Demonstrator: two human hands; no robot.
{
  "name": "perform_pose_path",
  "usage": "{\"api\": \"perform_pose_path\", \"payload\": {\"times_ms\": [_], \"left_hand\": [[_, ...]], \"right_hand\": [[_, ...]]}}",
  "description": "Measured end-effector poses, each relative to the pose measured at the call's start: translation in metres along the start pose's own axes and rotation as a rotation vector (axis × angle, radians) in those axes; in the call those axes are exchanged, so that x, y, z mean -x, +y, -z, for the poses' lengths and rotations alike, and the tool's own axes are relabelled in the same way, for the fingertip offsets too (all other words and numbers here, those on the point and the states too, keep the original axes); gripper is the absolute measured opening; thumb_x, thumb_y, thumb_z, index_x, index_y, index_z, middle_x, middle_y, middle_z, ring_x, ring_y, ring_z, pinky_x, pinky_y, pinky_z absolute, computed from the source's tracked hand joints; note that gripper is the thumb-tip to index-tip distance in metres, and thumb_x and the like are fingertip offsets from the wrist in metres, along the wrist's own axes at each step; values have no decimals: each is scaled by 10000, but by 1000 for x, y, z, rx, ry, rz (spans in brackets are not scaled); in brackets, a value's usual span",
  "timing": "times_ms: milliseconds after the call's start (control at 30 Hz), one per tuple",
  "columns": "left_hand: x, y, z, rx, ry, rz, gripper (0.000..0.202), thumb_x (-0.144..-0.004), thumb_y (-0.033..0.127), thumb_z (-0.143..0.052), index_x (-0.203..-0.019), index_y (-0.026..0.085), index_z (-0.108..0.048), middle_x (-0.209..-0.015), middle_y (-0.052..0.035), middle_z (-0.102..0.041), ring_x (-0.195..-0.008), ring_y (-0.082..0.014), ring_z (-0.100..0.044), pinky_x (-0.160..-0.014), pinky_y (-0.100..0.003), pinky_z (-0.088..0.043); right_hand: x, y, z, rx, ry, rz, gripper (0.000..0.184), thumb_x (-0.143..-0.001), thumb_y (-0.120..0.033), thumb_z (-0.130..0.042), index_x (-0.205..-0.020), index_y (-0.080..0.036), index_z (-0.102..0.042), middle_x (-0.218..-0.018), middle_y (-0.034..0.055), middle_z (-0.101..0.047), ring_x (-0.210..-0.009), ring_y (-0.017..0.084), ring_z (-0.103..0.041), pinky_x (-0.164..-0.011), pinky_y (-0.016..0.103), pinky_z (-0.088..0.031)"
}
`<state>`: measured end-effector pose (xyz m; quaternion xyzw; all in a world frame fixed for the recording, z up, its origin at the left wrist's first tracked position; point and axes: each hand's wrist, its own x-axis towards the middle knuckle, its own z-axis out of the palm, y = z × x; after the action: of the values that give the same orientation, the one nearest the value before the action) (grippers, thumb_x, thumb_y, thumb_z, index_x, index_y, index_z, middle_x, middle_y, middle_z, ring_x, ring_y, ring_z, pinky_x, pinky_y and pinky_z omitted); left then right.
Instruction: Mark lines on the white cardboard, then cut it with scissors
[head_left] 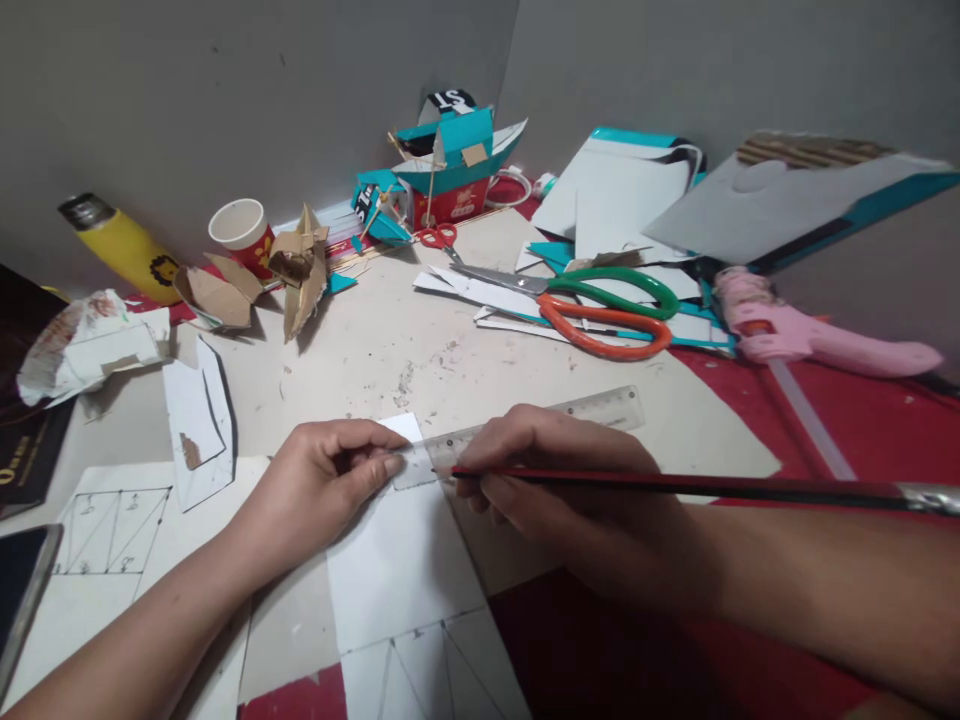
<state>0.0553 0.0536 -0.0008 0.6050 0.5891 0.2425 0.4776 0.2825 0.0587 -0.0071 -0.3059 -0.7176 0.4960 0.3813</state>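
My left hand (330,475) pinches the end of a clear plastic ruler (600,407) with thumb and forefinger. The ruler lies across a white card strip (390,570), near its far end. In my right hand (555,490) is a red and black pencil (712,487), its tip on or just above the card beside the ruler's edge. My right fingers also cover part of the ruler. Ruled lines and slanting strokes mark the near part of the strip.
Large scissors (600,310), card scraps and a pink glue gun (802,330) lie to the right. Behind stand a model boat (457,150), a paper cup (244,235) and a yellow bottle (131,250). At left are a drawn sheet (202,540) and a dark phone-like device (26,590).
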Motion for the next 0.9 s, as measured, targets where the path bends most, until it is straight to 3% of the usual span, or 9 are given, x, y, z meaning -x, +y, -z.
{"api": "perform_pose_path", "payload": {"times_ms": [200, 367, 900], "left_hand": [[2, -1, 23, 111, -38, 36, 143, -798, 300, -710, -872, 188, -758, -636, 15, -633, -554, -81, -476, -501, -188, -352], [9, 1, 43, 185, -17, 92, 143, -747, 275, -748, -844, 170, -755, -597, 0, -649, -543, -101, -555, -527, -208, -428], [13, -10, 29, 203, -23, 110, 111, -801, 263, -724, -867, 181, -757, -642, -4, -662, -596, -97, -559, -567, -197, -428]], "right_hand": [[2, 1, 1, 6, 14, -2, 107, -914, -134, -539, -923, -187, -632, -749, 28, -673, -604, 124, -604, -516, 231, -486], [1, 0, 0, 11, 9, 5, 125, -898, -113, -553, -917, -191, -649, -744, 27, -672, -604, 120, -607, -527, 226, -495], [-3, 1, -9, 116, -145, 6, 213, -833, -58, -535, -941, -191, -661, -753, 18, -718, -627, 125, -648, -545, 218, -492]]}}
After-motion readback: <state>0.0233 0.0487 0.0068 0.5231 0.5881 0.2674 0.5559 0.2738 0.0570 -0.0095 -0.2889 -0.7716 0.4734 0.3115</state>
